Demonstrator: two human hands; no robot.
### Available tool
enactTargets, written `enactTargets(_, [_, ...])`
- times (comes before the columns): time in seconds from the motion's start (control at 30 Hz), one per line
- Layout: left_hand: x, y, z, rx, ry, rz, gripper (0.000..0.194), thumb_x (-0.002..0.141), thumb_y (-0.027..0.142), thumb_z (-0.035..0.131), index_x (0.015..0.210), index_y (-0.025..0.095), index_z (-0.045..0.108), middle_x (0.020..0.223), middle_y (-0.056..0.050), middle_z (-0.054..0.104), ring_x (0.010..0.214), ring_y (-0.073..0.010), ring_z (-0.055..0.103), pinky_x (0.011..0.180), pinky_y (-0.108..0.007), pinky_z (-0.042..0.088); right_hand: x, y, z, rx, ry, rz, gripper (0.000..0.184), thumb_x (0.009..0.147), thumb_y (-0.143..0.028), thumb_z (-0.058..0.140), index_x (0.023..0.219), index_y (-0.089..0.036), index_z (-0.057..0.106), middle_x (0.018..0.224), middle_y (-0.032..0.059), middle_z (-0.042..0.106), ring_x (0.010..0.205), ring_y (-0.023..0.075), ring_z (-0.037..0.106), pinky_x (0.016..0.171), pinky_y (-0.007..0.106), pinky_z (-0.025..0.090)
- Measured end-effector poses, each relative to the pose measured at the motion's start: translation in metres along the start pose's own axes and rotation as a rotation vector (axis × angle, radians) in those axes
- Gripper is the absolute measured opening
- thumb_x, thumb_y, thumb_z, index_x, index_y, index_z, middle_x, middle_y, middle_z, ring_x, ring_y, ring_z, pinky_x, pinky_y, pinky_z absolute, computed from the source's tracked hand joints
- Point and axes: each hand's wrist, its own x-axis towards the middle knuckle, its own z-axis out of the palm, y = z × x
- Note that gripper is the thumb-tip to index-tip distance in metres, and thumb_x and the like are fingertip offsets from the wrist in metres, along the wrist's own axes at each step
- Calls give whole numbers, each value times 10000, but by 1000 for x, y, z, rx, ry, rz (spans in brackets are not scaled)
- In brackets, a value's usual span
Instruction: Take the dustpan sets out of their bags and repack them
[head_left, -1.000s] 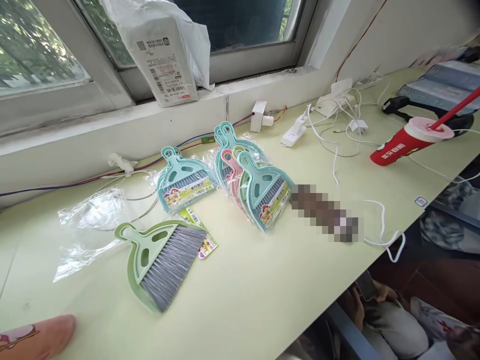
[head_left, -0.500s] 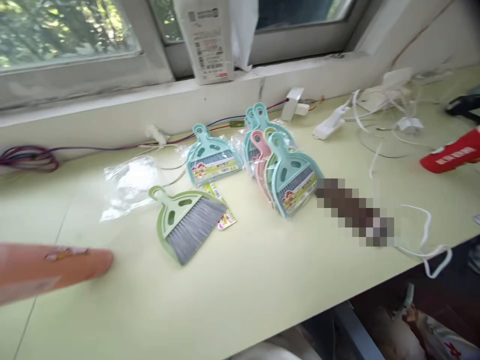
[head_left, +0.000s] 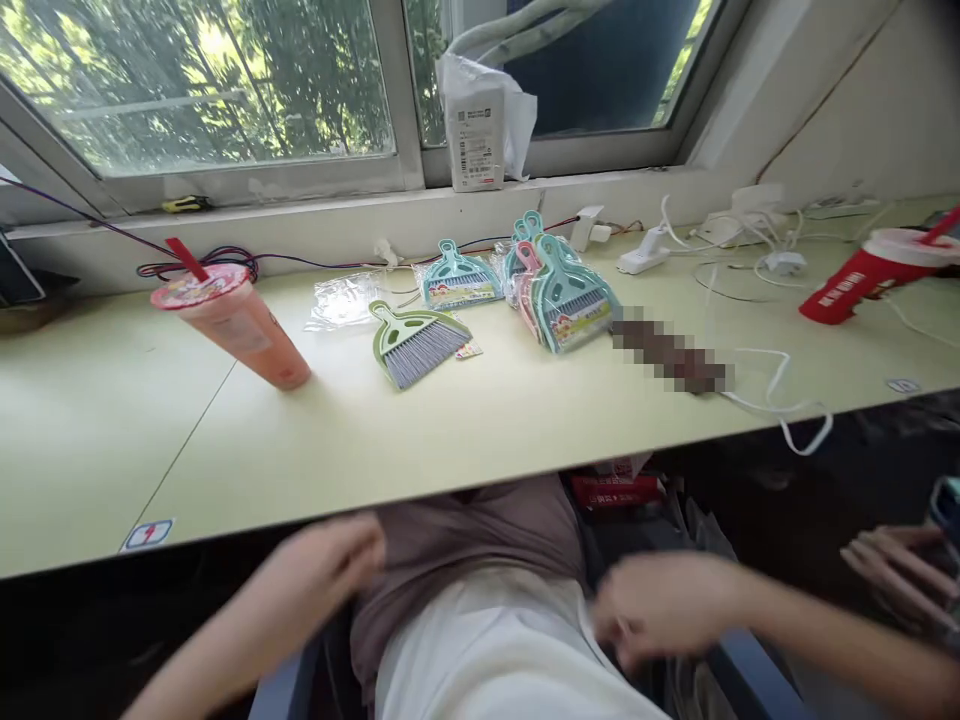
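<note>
Both of my hands are below the table's front edge, above my lap, and smeared by motion. My left hand [head_left: 349, 550] is at the left side of my lap. My right hand [head_left: 660, 605] is at the right side, near the chair's armrest. Their fingers look bent, but I cannot make out whether they hold anything. Beyond them on the table lies a green dustpan with a grey-bristled brush [head_left: 424, 350], out of its wrapping. Behind it is a wrapped blue dustpan set [head_left: 459, 275]. A stack of wrapped blue and pink dustpan sets [head_left: 574, 300] is to its right.
An orange drink cup [head_left: 251, 330] with a straw stands at the left, a red cup [head_left: 844, 285] at the right. A clear plastic wrapper [head_left: 345, 300], a power strip [head_left: 643, 250] and cables lie along the back. Another person's hand [head_left: 904, 565] shows at the lower right.
My view has shifted back and down, bringing my lap and both hands into the picture. The dustpans and cups keep their places on the table.
</note>
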Motion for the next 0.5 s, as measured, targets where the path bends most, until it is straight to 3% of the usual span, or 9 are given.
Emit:
enactTargets(0.07, [29, 9, -25, 41, 171, 23, 365, 905, 544, 442, 1013, 259, 644, 1014, -43, 672, 924, -229, 625, 795, -337, 496, 10, -7, -49, -46, 192, -117, 194, 891, -272, 551, 925, -310, 738, 943, 12, 743, 929, 207, 688, 789, 325, 524])
enactTargets(0.17, [102, 15, -51, 98, 558, 20, 532, 914, 571, 364, 1215, 179, 562, 1219, -132, 606, 1099, -273, 577, 919, -385, 453, 38, -12, -122, -111, 635, -163, 282, 948, -351, 473, 1096, -275, 700, 1129, 13, 710, 1055, 198, 638, 910, 310, 472])
enactTargets(0.2, [128, 14, -52, 120, 606, -19, 572, 911, 574, 362, 1240, 141, 541, 1259, -174, 577, 1164, -301, 542, 952, -408, 434, 54, -9, -140, -161, 773, -119, 288, 948, -336, 473, 1108, -246, 694, 1179, 37, 690, 1091, 208, 617, 944, 320, 450])
enactTargets(0.3, [203, 3, -44, 174, 531, -169, 658, 857, 610, 442, 1228, 73, 530, 1279, -271, 528, 1264, -402, 454, 980, -494, 402, 122, 18, -184, -199, 1097, 120, 319, 951, -204, 427, 1163, -162, 661, 1273, 98, 638, 1177, 209, 559, 1049, 343, 363])
enactTargets(0.4, [261, -14, -33, 55, 551, -116, 714, 746, 577, 630, 1258, 99, 489, 1299, -249, 521, 1286, -395, 449, 1009, -455, 391, 190, 54, -217, -173, 1156, 318, 380, 949, -130, 390, 1259, -150, 610, 1340, 126, 588, 1243, 216, 517, 1061, 347, 350])
enactTargets(0.5, [286, -32, -33, -224, 619, -51, 863, 674, 484, 743, 1377, 149, 370, 1275, -194, 564, 1253, -359, 513, 1004, -440, 405, 226, 79, -228, -266, 1105, 266, 440, 926, -77, 391, 1295, -204, 594, 1428, 92, 525, 1310, 221, 468, 1086, 362, 329])
